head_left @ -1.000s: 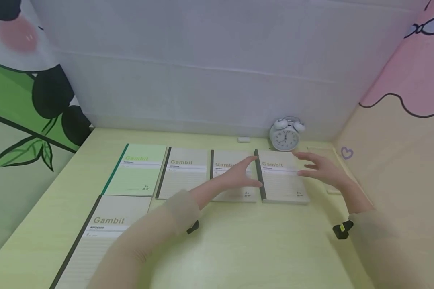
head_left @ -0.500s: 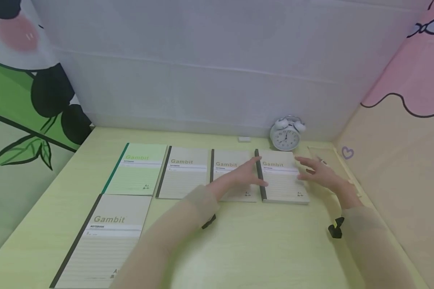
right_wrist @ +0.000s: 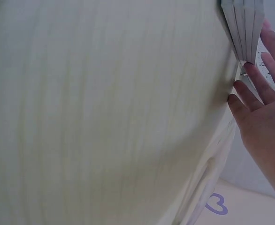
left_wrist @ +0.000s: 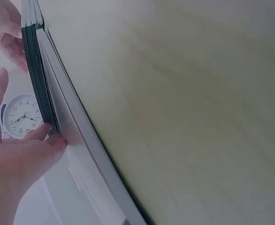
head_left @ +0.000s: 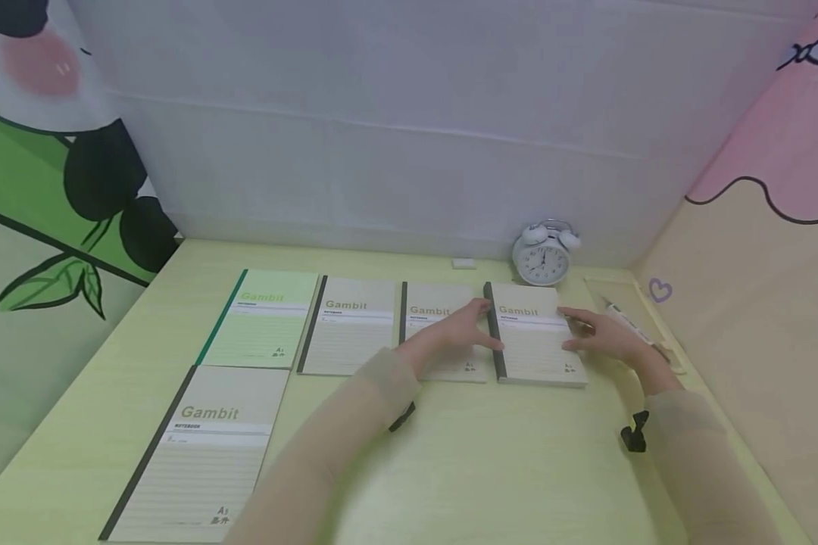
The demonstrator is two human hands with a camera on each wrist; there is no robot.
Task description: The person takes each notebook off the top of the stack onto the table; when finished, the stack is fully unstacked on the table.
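Adjoining grey wall (head_left: 382, 174), table (head_left: 497, 462) bears notebooks (head_left: 535, 352).

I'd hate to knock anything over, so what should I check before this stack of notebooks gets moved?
1. Left hand at the dark spine of the notebook stack: ok, touching it.
2. Right hand at the opposite side: ok, in position.
3. Firm pressure from both hands: cannot tell.
4. Alarm clock clear of the stack: cannot tell; it stands right behind, and any gap is hard to judge.
5. White pen clear of the stack: ok, lying off to the right.
6. Neighboring notebook separate: ok, a narrow gap shows at the front corners.
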